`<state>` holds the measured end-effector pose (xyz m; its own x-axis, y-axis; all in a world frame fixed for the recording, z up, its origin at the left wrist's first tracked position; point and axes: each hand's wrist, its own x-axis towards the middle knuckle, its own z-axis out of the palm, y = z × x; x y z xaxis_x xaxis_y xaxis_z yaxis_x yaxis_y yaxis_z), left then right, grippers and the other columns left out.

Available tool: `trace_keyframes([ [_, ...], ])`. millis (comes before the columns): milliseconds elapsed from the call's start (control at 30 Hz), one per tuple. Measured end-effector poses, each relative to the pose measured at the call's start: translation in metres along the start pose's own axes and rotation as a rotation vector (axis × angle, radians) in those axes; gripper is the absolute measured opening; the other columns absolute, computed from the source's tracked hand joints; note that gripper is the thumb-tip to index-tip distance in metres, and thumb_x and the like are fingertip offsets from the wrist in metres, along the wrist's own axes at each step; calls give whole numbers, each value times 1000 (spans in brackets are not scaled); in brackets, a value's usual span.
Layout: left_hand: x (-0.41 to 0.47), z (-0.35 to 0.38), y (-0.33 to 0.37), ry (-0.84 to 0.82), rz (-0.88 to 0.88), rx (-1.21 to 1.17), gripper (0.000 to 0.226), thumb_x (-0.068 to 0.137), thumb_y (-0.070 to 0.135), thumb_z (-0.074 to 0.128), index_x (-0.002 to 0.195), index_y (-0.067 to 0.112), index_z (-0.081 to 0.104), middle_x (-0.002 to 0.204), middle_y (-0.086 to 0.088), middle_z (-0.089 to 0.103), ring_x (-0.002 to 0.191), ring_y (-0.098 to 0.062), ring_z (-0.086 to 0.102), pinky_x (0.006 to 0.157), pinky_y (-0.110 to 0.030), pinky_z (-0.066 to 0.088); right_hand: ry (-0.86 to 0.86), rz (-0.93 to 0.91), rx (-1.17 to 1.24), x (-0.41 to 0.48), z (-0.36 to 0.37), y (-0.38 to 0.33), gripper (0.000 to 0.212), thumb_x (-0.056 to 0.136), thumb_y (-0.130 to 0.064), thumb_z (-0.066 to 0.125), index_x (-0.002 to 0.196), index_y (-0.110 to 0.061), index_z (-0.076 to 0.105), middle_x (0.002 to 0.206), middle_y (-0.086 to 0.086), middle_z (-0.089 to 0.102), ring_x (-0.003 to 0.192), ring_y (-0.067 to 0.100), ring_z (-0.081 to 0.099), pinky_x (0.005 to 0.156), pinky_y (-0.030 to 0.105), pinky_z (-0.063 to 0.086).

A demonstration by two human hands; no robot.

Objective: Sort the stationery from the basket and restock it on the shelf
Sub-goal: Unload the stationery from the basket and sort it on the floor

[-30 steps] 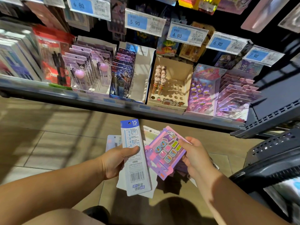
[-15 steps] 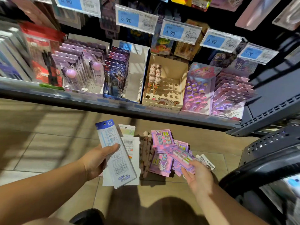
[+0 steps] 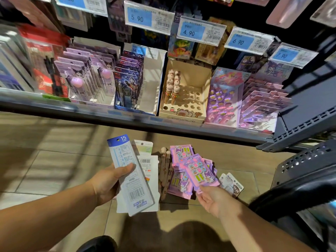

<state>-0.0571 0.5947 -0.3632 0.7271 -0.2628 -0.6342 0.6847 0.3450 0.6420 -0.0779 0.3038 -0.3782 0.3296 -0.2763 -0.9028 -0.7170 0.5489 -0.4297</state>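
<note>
On the tiled floor (image 3: 54, 170) below the shelf (image 3: 91, 113), a heap (image 3: 179, 186) of glossy purple cards lies beside brown pens (image 3: 164, 171). Just above it, the right hand (image 3: 216, 200) pinches one purple card (image 3: 199, 171). The left hand (image 3: 107, 182) grips a flat, clear ruler pack (image 3: 127, 175) and white cards (image 3: 151, 171). A dark perforated basket (image 3: 300, 179) stands at the right.

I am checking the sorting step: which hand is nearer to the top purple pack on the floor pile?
Right. The right hand meets the lower edge of the top purple pack; the left hand is apart to its left, gripping the ruler pack.
</note>
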Motion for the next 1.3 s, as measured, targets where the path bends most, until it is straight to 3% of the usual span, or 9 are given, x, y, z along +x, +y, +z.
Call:
trace_keyframes([
  [100, 1, 3, 0, -6, -3, -20, 49, 79, 13, 62, 127, 9, 55, 102, -12, 75, 83, -25, 75, 59, -33, 60, 2, 51, -238, -2, 0, 4, 29, 93, -7, 62, 119, 1, 53, 133, 28, 51, 123, 37, 51, 102, 42, 45],
  [200, 1, 7, 0, -3, -1, -50, 43, 84, 6, 60, 127, 8, 54, 97, -11, 76, 79, -23, 75, 57, -32, 59, 5, 51, -393, -11, 1, 7, 46, 91, -17, 67, 130, -2, 48, 132, 22, 53, 120, 33, 53, 97, 40, 45],
  [367, 1, 13, 1, -37, -11, -55, 48, 77, 11, 63, 125, 10, 56, 103, -12, 75, 86, -25, 74, 66, -37, 60, -93, -156, -620, -42, 22, 6, 31, 93, -29, 63, 117, -10, 58, 88, 4, 54, 79, 16, 50, 67, 26, 46],
  [533, -3, 25, 3, -80, -25, -82, 31, 90, 8, 56, 121, 10, 61, 113, -15, 71, 98, -29, 71, 84, -45, 56, -502, -219, -696, -90, 57, 14, 24, 93, -27, 62, 115, -18, 60, 101, -5, 73, 91, 10, 68, 80, 31, 55],
  [767, -7, 35, 10, -93, 10, -120, 21, 94, 6, 51, 108, 10, 65, 102, -13, 75, 87, -26, 73, 83, -43, 55, -386, -408, -576, -90, 71, 25, 22, 96, -15, 58, 117, -14, 58, 107, 1, 73, 97, 20, 70, 82, 41, 57],
  [867, -10, 32, 11, -48, 16, -93, 17, 98, 5, 47, 98, 12, 62, 86, -8, 76, 73, -21, 73, 59, -35, 58, -344, -453, -510, -91, 72, 26, 17, 97, -13, 56, 113, -13, 58, 104, 5, 73, 93, 26, 71, 75, 42, 57],
  [1000, -9, 24, 13, -18, 26, -121, 18, 98, 9, 50, 111, 12, 62, 103, -14, 74, 87, -28, 72, 88, -51, 51, -287, -605, -449, -94, 74, 22, 28, 95, -3, 55, 118, -20, 50, 100, -5, 68, 90, 15, 67, 81, 38, 54],
  [1200, -8, 22, 20, -2, 22, -131, 21, 97, 11, 52, 116, 9, 62, 106, -15, 73, 91, -28, 72, 75, -42, 60, -402, -705, -512, -101, 72, 12, 41, 95, 6, 48, 111, -32, 45, 91, -7, 75, 88, 24, 71, 74, 47, 57],
  [1300, -6, 23, 23, 2, 9, -134, 28, 97, 11, 52, 124, 6, 58, 118, -19, 69, 106, -34, 67, 81, -46, 58, -465, -771, -657, -100, 65, 7, 36, 92, 0, 57, 104, -34, 54, 106, -13, 70, 99, 16, 67, 88, 40, 56],
])
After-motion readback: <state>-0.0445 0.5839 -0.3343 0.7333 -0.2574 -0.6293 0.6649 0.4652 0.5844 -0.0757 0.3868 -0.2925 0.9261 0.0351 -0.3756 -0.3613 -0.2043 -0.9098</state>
